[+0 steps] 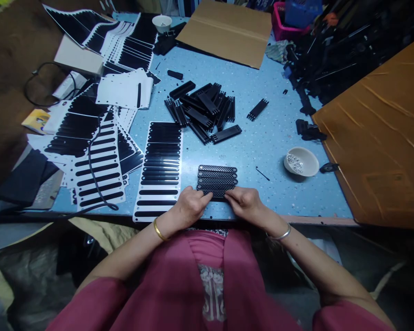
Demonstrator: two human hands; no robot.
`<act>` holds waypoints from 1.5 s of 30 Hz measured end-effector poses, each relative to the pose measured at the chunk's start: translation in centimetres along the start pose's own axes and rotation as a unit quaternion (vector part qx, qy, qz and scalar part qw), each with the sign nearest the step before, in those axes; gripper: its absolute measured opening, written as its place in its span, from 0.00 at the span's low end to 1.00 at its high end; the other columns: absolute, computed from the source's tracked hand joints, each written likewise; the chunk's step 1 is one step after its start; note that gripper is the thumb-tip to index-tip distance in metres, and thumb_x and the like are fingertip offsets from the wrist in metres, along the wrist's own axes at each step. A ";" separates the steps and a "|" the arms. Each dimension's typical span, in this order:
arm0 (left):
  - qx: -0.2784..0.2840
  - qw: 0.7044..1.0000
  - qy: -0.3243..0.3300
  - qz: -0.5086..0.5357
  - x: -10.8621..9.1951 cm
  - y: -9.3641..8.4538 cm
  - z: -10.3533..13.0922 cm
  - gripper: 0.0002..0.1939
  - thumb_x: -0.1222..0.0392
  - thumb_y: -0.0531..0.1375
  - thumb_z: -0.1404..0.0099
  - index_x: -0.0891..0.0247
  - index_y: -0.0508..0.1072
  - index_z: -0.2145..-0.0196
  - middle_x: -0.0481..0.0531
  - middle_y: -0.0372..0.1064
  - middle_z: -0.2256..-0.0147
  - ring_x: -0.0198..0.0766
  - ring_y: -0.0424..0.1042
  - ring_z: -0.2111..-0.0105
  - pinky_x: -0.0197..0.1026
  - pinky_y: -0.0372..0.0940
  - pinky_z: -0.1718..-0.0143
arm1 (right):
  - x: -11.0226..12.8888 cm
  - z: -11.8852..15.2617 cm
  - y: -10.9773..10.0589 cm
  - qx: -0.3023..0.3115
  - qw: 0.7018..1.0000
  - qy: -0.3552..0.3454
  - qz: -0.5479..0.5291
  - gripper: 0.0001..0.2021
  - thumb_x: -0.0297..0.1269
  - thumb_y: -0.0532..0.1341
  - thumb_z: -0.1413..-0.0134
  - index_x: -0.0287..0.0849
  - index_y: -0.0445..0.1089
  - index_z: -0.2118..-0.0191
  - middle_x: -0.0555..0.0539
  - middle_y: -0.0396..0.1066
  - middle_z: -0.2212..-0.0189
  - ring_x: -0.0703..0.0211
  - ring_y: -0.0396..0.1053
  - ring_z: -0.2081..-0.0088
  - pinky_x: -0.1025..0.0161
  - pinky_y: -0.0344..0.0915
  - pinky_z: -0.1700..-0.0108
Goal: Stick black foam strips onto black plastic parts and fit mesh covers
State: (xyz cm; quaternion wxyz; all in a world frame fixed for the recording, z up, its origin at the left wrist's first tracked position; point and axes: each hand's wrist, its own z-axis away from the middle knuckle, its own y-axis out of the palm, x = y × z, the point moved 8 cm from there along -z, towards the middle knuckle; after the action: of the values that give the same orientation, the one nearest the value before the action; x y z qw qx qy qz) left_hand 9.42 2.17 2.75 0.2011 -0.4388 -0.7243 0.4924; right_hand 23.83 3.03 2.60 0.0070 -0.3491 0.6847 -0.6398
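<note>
Several black bars with a textured, mesh-like top and round ends [217,175] lie side by side in a row near the table's front edge. Over the left end of the nearest bar, my left hand [192,205] is closed, its fingers curled and thumb on the bar. My right hand [244,202] pinches at the bar's right end. Left of the bars lies a white sheet of black adhesive strips [158,196], some of its upper strips overlapping or close-set. Beyond the bars sits a loose pile of black plastic pieces with pronged ends [207,105].
A white bowl of small metal parts [301,162] stands at the right, near a thin black stick [262,174]. Stacked strip sheets [100,161] and a black cable [93,172] cover the left side. Flattened cardboard [227,30] lies at the back; an orange-brown box [382,138] borders the right.
</note>
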 end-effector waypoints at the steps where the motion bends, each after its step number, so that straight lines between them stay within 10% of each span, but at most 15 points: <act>1: -0.003 1.000 0.001 0.000 0.0 0.0 0.0 0.14 0.68 0.52 0.33 0.68 0.73 0.54 0.50 0.65 0.77 0.38 0.65 0.78 0.43 0.56 0.74 | 0.0 0.0 0.0 0.000 1.000 -0.003 0.006 0.14 0.33 0.55 0.36 0.38 0.77 0.68 0.45 0.74 0.76 0.63 0.68 0.75 0.67 0.58 0.70; 11: -0.010 1.000 -0.007 0.012 0.2 -0.4 -0.3 0.12 0.67 0.53 0.33 0.67 0.75 0.56 0.50 0.66 0.78 0.37 0.65 0.79 0.42 0.54 0.74 | -1.8 -0.3 0.2 -0.036 0.996 0.073 -0.039 0.05 0.31 0.63 0.46 0.39 0.76 0.64 0.47 0.75 0.72 0.61 0.69 0.73 0.66 0.62 0.71; 20: -0.008 1.000 -0.010 0.016 0.2 -0.3 -0.2 0.13 0.68 0.53 0.33 0.67 0.75 0.56 0.49 0.65 0.78 0.37 0.65 0.78 0.42 0.55 0.74 | 2.3 1.5 0.0 -0.024 0.982 -0.118 0.146 0.15 0.22 0.51 0.43 0.32 0.75 0.59 0.46 0.66 0.77 0.59 0.59 0.75 0.61 0.52 0.72; 28: -0.011 1.000 -0.003 0.021 0.3 -0.3 -0.3 0.13 0.68 0.53 0.33 0.68 0.75 0.56 0.50 0.65 0.78 0.37 0.65 0.79 0.42 0.55 0.75 | 2.4 4.5 0.6 0.141 0.944 -0.108 0.278 0.28 0.22 0.56 0.46 0.26 0.60 0.38 0.42 0.67 0.71 0.55 0.62 0.71 0.59 0.49 0.70; 45: 0.008 1.000 -0.005 0.013 0.2 -0.3 -0.2 0.13 0.67 0.52 0.32 0.68 0.74 0.55 0.49 0.65 0.77 0.37 0.64 0.78 0.42 0.57 0.74 | 0.8 5.8 2.1 0.147 0.929 -0.138 0.309 0.25 0.22 0.56 0.45 0.22 0.61 0.40 0.38 0.70 0.71 0.54 0.63 0.71 0.57 0.54 0.69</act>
State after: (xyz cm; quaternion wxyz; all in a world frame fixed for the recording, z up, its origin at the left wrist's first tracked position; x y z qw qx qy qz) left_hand 9.30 2.40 3.04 0.1950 -0.4440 -0.7156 0.5027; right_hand 24.90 -2.56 0.00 0.3506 -0.2001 0.6489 -0.6450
